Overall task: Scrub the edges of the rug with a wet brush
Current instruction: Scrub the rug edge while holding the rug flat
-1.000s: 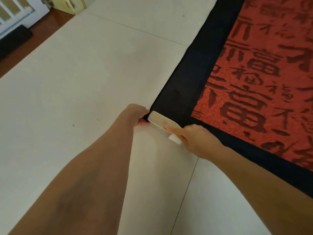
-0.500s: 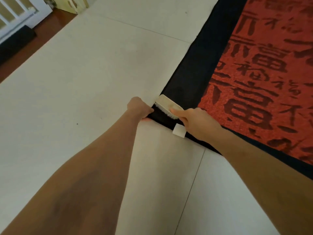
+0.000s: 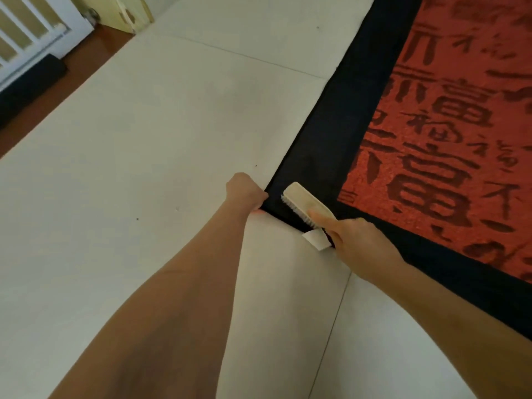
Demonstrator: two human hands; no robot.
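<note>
Head view: my left hand (image 3: 244, 191) has its fingers curled, gripping the corner of the red rug with black border and dark characters (image 3: 339, 133). Just right of those fingers, my right hand (image 3: 354, 240) holds the cream rectangular scrub brush (image 3: 305, 201), bristles down on the black border. A small white tag (image 3: 316, 239) lies on the pale tiled floor (image 3: 144, 168) beneath my right fingers.

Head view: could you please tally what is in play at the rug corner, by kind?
Hands: 2, left gripping the rug corner, right holding the brush
Brush: 1
Rug: 1
White tag at the rug edge: 1
Total: 5
</note>
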